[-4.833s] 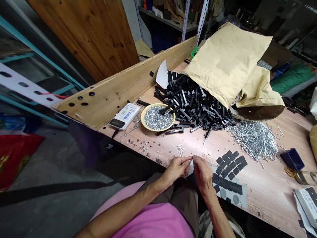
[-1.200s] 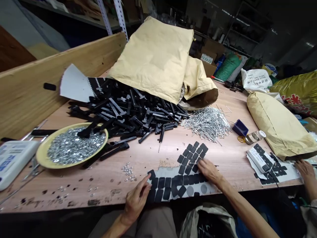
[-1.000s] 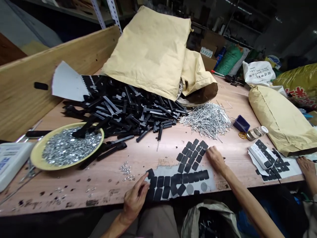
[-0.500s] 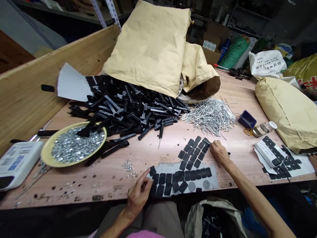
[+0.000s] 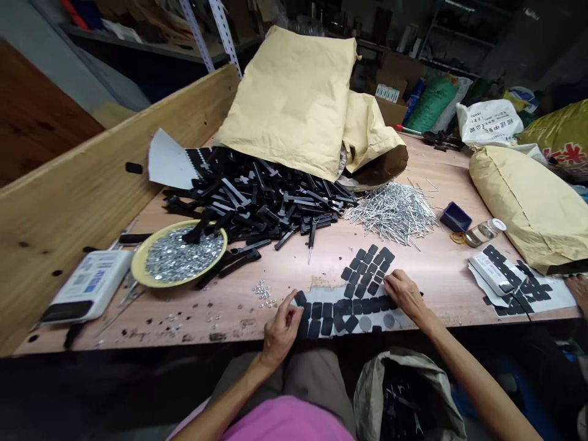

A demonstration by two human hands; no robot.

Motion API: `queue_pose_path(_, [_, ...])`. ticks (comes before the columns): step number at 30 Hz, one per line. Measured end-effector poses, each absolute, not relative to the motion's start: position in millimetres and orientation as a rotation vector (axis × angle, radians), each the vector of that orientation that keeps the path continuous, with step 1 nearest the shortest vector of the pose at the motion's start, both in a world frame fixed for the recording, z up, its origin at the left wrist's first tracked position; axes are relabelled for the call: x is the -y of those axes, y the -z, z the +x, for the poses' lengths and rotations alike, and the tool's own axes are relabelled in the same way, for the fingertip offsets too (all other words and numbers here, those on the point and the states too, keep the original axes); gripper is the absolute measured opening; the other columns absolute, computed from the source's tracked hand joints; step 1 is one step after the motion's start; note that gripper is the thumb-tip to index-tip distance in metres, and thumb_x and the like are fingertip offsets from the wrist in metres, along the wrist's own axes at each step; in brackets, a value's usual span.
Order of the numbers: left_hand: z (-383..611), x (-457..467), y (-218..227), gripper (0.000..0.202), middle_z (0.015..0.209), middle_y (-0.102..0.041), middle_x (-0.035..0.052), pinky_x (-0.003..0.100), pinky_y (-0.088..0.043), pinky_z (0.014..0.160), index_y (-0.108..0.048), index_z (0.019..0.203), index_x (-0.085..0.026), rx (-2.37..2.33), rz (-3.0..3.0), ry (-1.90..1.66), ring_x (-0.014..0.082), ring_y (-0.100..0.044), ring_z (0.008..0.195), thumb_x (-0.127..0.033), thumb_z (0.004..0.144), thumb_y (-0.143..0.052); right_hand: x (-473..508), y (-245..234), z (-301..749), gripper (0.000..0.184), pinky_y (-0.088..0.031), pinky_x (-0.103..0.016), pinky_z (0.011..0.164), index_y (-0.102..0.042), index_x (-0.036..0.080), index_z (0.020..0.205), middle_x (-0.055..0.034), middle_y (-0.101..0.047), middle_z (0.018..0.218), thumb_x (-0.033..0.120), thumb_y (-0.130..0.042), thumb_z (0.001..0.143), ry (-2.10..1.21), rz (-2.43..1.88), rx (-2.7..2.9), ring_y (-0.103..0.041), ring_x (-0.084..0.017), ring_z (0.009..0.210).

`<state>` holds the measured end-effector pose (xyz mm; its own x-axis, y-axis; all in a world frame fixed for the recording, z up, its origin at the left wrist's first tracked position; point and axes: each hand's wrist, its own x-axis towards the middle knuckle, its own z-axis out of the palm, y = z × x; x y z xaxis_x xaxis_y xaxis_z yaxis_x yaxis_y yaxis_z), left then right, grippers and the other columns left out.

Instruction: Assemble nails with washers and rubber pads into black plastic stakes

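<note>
My left hand (image 5: 281,331) is at the left end of a pale backing sheet (image 5: 365,323), its thumb and index finger drawn together beside a tilted black rounded pad (image 5: 300,298). Whether anything is between those fingers is hidden. Toward the right end of the sheet, my right hand (image 5: 404,293) has its fingers bent together, fingertips low over the table; what they hold, if anything, does not show. Several black pads (image 5: 326,310) lie on the sheet in rows. Just beyond it, more loose black pads (image 5: 366,267) form a slanted block on the table.
Behind lie a heap of black plastic parts (image 5: 257,190), a pile of metal pins (image 5: 392,211) and a large paper sack (image 5: 294,98). A yellow bowl of washers (image 5: 138,269) stands left. A jar (image 5: 484,233) and another person's hand (image 5: 577,289) are right. An open bag (image 5: 441,373) is below.
My right hand has moved from the block of loose pads toward me, to the sheet's right end. The left hand stays at the sheet's left end. The camera view has shifted.
</note>
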<state>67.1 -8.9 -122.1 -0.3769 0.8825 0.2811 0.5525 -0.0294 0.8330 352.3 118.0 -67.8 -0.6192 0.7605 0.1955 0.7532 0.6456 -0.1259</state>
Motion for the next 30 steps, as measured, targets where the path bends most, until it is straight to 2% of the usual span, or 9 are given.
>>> queue_pose_path(4, [65, 11, 126, 0.037, 0.065, -0.064, -0.0006, 0.02, -0.047, 0.058, -0.058, 0.113, -0.017, -1.902, 1.459, -1.382, 0.0111, -0.059, 0.054, -0.039, 0.085, -0.047, -74, 43, 361, 0.021, -0.043, -0.023, 0.059, -0.062, 0.019, 0.079, -0.0018, -0.054, 0.073, 0.019, -0.043, 0.089, -0.301, -1.473, 2.445, -0.054, -0.012, 0.061])
queue_pose_path(9, [63, 15, 130, 0.039, 0.066, -0.063, 0.0, 0.021, -0.046, 0.059, -0.056, 0.116, -0.015, -1.876, 1.424, -1.402, 0.0121, -0.059, 0.056, -0.037, 0.084, -0.048, -6, 23, 384, 0.021, -0.044, -0.025, 0.06, -0.062, 0.02, 0.074, -0.0023, -0.059, 0.071, 0.023, -0.044, 0.085, -0.503, -1.715, 2.408, -0.057, -0.014, 0.062])
queue_pose_path(12, [63, 15, 129, 0.037, 0.066, -0.064, 0.0003, 0.021, -0.046, 0.059, -0.057, 0.115, -0.015, -1.852, 1.416, -1.42, 0.0121, -0.06, 0.056, -0.034, 0.085, -0.047, 29, 18, 401, 0.016, -0.046, -0.027, 0.057, -0.062, 0.023, 0.086, -0.002, -0.065, 0.072, 0.031, -0.048, 0.083, -0.652, -1.819, 2.433, -0.061, -0.017, 0.061])
queue_pose_path(14, [64, 13, 128, 0.036, 0.07, -0.066, 0.0015, 0.021, -0.047, 0.06, -0.057, 0.115, -0.016, -1.843, 1.42, -1.43, 0.0122, -0.062, 0.059, -0.032, 0.085, -0.046, 34, 19, 407, 0.019, -0.048, -0.029, 0.058, -0.062, 0.025, 0.09, -0.0036, -0.069, 0.078, 0.039, -0.053, 0.082, -0.586, -1.81, 2.496, -0.065, -0.02, 0.066])
queue_pose_path(17, [65, 8, 129, 0.034, 0.072, -0.067, 0.0026, 0.021, -0.049, 0.062, -0.057, 0.116, -0.017, -1.842, 1.432, -1.434, 0.0125, -0.063, 0.061, -0.028, 0.087, -0.044, 8, 23, 386, 0.024, -0.049, -0.031, 0.064, -0.062, 0.026, 0.091, -0.0058, -0.07, 0.087, 0.045, -0.048, 0.086, -0.381, -1.655, 2.534, -0.067, -0.022, 0.076])
queue_pose_path(22, [65, 5, 131, 0.036, 0.07, -0.066, 0.0036, 0.023, -0.05, 0.065, -0.055, 0.12, -0.014, -1.825, 1.406, -1.433, 0.0129, -0.063, 0.061, -0.025, 0.088, -0.042, -72, 32, 263, 0.034, -0.046, -0.027, 0.061, -0.061, 0.021, 0.078, -0.0057, -0.066, 0.076, 0.039, -0.036, 0.094, -0.373, -1.42, 2.595, -0.064, -0.019, 0.068])
queue_pose_path(25, [63, 4, 129, 0.036, 0.077, -0.069, 0.0052, 0.024, -0.052, 0.069, -0.054, 0.121, -0.015, -1.77, 1.364, -1.443, 0.0133, -0.064, 0.067, -0.024, 0.089, -0.04, -113, 40, 180, 0.031, -0.044, -0.027, 0.061, -0.061, 0.019, 0.074, -0.0085, -0.066, 0.079, 0.036, -0.043, 0.092, -0.394, -1.643, 2.622, -0.065, -0.021, 0.072])
queue_pose_path(28, [57, 3, 123, 0.032, 0.09, -0.07, 0.0076, 0.026, -0.052, 0.076, -0.06, 0.113, -0.018, -1.701, 1.323, -1.485, 0.0147, -0.065, 0.078, -0.025, 0.089, -0.04, -141, 48, 127, 0.026, -0.043, -0.028, 0.064, -0.063, 0.014, 0.083, -0.0138, -0.067, 0.088, 0.035, -0.049, 0.089, -0.404, -1.943, 2.462, -0.066, -0.024, 0.079])
queue_pose_path(30, [54, 3, 116, 0.031, 0.092, -0.069, 0.0085, 0.028, -0.051, 0.078, -0.064, 0.106, -0.018, -1.646, 1.287, -1.501, 0.0158, -0.065, 0.082, -0.026, 0.089, -0.04, -153, 52, 112, 0.021, -0.043, -0.028, 0.064, -0.063, 0.012, 0.088, -0.0171, -0.067, 0.092, 0.028, -0.05, 0.087, -0.44, -2.026, 2.397, -0.066, -0.025, 0.081])
